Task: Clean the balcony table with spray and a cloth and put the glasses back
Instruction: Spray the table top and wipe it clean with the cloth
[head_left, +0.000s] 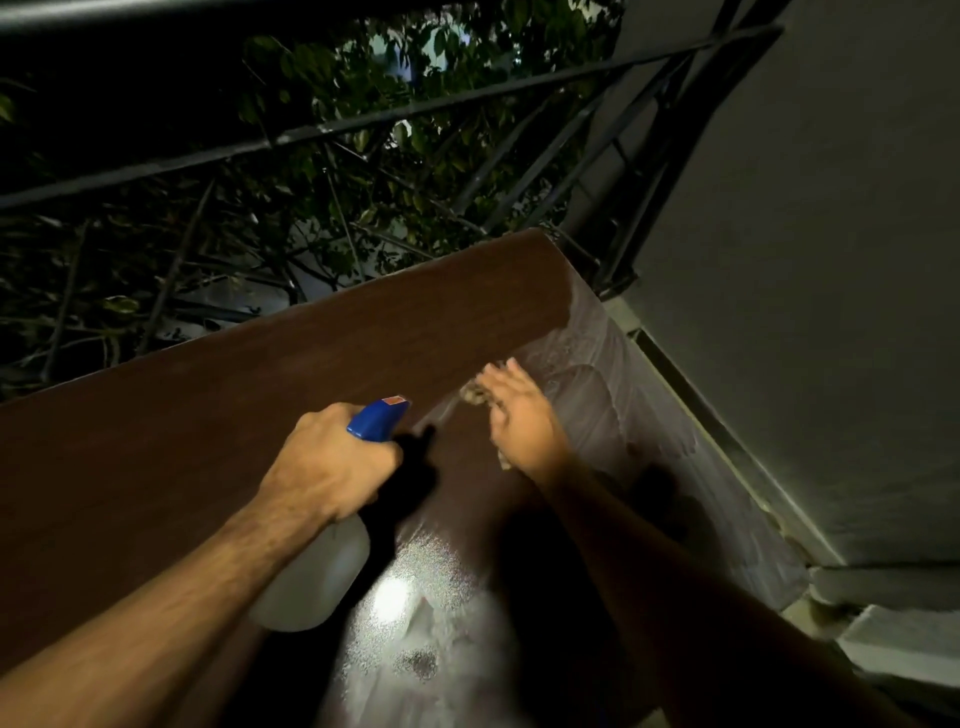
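A dark brown wooden table (218, 415) fills the middle of the head view. My left hand (332, 460) grips a spray bottle (317, 577) with a translucent white body and a blue trigger head, held above the table's middle. My right hand (519, 415) presses flat on a crumpled beige cloth (475, 394) on the table's right part; most of the cloth is hidden under the hand. The right side of the tabletop is wet, with spray droplets and wipe streaks shining in the light. No glasses are in view.
A dark metal railing (363, 122) runs behind the table, with tree leaves and branches beyond it. A grey wall (831, 260) stands close along the table's right edge, with a low ledge (893, 639) at the lower right.
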